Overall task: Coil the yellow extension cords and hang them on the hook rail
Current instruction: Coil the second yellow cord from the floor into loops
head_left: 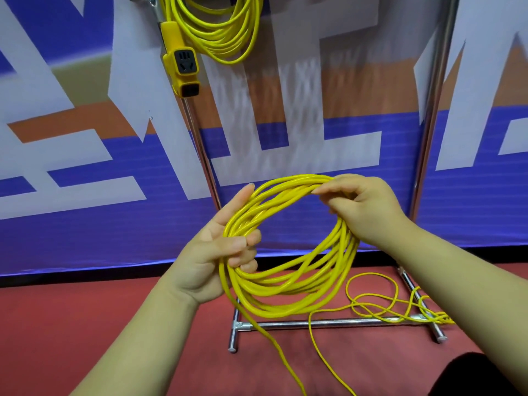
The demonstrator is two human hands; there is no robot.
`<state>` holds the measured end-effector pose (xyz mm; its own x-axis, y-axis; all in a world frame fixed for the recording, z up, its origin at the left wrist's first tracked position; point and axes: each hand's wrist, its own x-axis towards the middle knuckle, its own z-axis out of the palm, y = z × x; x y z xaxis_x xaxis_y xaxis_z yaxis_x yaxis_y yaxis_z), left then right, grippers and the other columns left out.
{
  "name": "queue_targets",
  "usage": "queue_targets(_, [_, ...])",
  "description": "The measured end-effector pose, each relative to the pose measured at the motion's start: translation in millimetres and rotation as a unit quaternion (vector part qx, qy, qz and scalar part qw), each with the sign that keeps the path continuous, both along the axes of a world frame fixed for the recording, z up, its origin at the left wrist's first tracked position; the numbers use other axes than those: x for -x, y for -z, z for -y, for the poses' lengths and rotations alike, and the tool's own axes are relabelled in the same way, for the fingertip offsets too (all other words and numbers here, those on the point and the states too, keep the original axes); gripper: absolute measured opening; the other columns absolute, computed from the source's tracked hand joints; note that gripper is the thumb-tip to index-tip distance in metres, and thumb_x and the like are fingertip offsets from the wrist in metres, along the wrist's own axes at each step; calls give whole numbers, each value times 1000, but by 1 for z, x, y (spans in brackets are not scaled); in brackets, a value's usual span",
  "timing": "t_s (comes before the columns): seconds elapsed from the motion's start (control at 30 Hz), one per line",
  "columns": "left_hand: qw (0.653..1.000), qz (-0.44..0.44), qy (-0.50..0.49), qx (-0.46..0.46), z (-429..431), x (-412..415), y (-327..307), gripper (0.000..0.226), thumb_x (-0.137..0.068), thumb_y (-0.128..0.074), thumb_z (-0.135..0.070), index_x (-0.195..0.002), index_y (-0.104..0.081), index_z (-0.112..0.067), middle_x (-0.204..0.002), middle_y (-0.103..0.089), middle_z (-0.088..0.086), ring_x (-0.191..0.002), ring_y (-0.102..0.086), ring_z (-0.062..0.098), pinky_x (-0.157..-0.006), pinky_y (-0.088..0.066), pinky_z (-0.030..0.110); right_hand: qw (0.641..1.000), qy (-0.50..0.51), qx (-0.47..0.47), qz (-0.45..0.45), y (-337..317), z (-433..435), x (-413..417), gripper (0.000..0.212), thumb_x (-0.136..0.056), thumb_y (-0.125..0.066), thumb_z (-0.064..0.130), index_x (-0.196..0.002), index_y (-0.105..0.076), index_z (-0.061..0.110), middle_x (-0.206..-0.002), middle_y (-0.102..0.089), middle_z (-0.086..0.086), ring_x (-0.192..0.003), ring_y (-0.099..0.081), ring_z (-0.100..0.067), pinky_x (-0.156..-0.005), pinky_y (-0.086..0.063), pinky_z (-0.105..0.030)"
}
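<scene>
At the centre of the view, you hold the part-made coil (285,298) upright in front of the rack. Your left hand (214,252) sits at the coil's 9 o'clock, its lower fingers curled round the gathered strands and the index finger straight. It serves as the anchor that keeps the loops bundled. Your right hand (363,207), at the coil's 1 o'clock, pinches the top strands between thumb and fingertips, probably to seat a loop in line with the others. Loose cord (368,310) trails from the coil's 6 o'clock to the red floor (85,324) and lies tangled over the base bar (300,324) at 4 o'clock, so coiling looks unfinished. At the view's 12 o'clock a finished coil (223,38) hangs with its socket block (183,67); its hook is out of view.
</scene>
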<state>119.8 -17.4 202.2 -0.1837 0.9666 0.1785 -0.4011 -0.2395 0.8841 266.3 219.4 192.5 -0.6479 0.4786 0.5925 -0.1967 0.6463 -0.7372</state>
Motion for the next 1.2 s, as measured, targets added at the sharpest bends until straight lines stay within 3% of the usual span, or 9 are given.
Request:
queue_targets(0.2, [999, 19, -19, -30, -6, -16, -1, 73, -84, -80, -17, -148, -48, -32, -73, -46, 5, -65, -70, 26, -83, -59, 54, 999, -14, 43, 11, 9, -5, 1, 40, -85, -65, -9, -92, -76, 29, -87, -73, 6, -65, -67, -7, -70, -51, -17])
queue_targets(0.33, [985, 10, -171, 19, -8, -25, -8, 52, -81, -78, -20, -129, -67, -34, -71, -46, 3, -41, -46, 8, -46, -53, 29, 995, -56, 55, 67, 18, 0, 2, 30, -87, -70, 1, -101, -76, 26, -88, -74, 7, -73, -68, -1, -72, -47, -13])
queue_targets(0.5, [964, 11, -262, 36, -6, -26, -11, 35, -84, -60, -21, -116, -72, -30, -69, -45, 1, -39, -35, 5, -39, -41, 20, 990, -14, 25, 139, 31, 13, 6, 33, -87, -74, 16, -113, -72, 35, -122, -57, 15, -109, -59, 4, -88, -43, -8])
queue_targets(0.57, [949, 9, -312, 36, -8, -21, -8, 31, -87, -60, -21, -116, -70, -26, -69, -45, 1, -42, -36, 6, -40, -41, 20, 990, 5, 35, 138, 34, 25, 7, 29, -83, -78, 20, -107, -69, 35, -113, -58, 15, -99, -60, 3, -80, -41, -5])
queue_targets(0.67, [919, 19, -394, 30, -11, -8, 0, 21, -99, -55, -13, -116, -66, -20, -67, -46, 2, -43, -39, 8, -42, -43, 24, 980, -80, 106, 148, 38, 52, 8, 22, -82, -78, 15, -87, -59, 24, -79, -62, 6, -64, -53, -11, -66, -44, -25])
queue_targets(0.87, [871, 53, -488, 19, -6, 12, 5, 23, -99, -58, -4, -120, -61, -14, -67, -47, 5, -48, -45, 12, -47, -46, 25, 932, -235, 163, 222, 49, 99, 13, 32, -85, -75, 15, -82, -43, 17, -82, -68, -12, -66, -47, -16, -67, -44, -29])
queue_targets(1.03, [865, 53, -499, 19, -2, 12, 5, 26, -97, -60, -2, -120, -61, -14, -63, -46, 5, -49, -47, 14, -48, -46, 28, 985, -91, 11, 149, 45, 116, 24, 29, -84, -74, 26, -77, -46, 25, -80, -65, 3, -69, -54, -9, -68, -45, -25])
queue_targets(1.13, [864, 57, -500, 12, 0, 10, 4, 26, -99, -58, -5, -124, -60, -15, -60, -46, 6, -49, -49, 16, -48, -47, 29, 994, -28, 13, 109, 40, 117, 29, 15, -91, -68, 32, -105, -62, 34, -105, -64, 25, -102, -58, 2, -86, -39, -8])
queue_targets(1.2, [860, 77, -505, 5, -1, 9, 2, 26, -101, -56, -7, -125, -60, -16, -61, -48, 5, -50, -52, 16, -50, -50, 30, 984, -74, -10, 160, 47, 123, 32, 40, -99, -55, 35, -139, -51, 35, -129, -49, 29, -123, -43, 11, -96, -23, 2])
